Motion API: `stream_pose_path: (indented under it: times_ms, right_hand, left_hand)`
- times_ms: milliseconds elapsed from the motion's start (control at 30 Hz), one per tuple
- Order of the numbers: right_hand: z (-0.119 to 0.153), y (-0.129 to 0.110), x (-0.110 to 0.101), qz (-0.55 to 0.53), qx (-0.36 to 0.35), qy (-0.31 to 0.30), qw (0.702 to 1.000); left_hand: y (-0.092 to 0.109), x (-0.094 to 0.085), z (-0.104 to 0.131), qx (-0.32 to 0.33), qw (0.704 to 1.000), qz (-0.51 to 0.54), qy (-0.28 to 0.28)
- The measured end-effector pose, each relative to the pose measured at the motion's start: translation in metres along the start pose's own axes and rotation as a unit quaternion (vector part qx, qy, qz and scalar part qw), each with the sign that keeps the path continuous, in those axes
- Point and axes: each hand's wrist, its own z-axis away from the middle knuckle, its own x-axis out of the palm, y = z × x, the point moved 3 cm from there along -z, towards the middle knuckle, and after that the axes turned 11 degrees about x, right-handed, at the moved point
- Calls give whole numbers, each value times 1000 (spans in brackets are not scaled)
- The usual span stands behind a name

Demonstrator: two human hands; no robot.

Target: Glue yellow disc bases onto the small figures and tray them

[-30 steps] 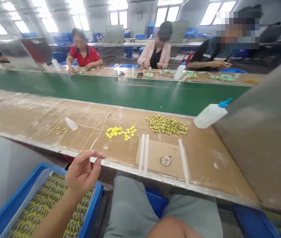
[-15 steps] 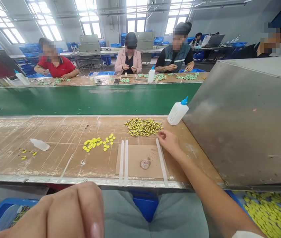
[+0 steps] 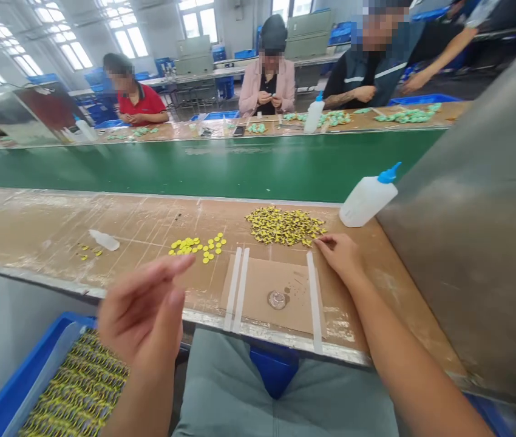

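Observation:
My left hand (image 3: 146, 309) is raised in front of the table edge, thumb and fingers apart, with nothing visible between them. Beyond it lie several flat yellow discs (image 3: 187, 244), some overlapping. At the right edge of a pile of small yellow-and-black pieces (image 3: 283, 226), the fingertips of my right hand (image 3: 342, 255) are pinched together. Whatever they hold is too small to make out. Nearer to me, a cardboard sheet (image 3: 258, 303) is taped down with white strips. A small round clear dish (image 3: 277, 299) sits on that sheet.
A white bottle with a blue nozzle (image 3: 367, 200) stands beside a metal housing (image 3: 490, 230) on the right. A small squeeze bottle (image 3: 104, 240) lies at left near several small pieces. Below left is a blue bin (image 3: 34, 370) of yellow-and-black pieces. Co-workers sit across the green belt (image 3: 240, 167).
My left hand has moved up and away from the camera, and its fingers now show apart. My right hand stays pinched by the pile. The view has shifted and tilted.

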Motion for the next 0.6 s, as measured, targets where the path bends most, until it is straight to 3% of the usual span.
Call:
stream_pose_path:
  times_ms: [100,167,267,400,600]
  right_hand:
    - [-2,8,4,-8,-9,0,1000]
    - [-4,11,8,-9,-13,3,1000]
    - [-7,12,14,-5,-25,6,1000]
    - [-8,12,18,5,-36,10,999]
    - [-6,7,12,-7,-57,-8,998]
  left_hand:
    - [-77,17,-18,-77,992,-98,-27]
    - [-127,18,-22,-107,984,-140,-39]
    - [-181,13,-18,-135,970,-198,-46]
    - [-209,9,-11,-140,961,-233,-56]
    - [-216,11,-10,-126,957,-253,-61]
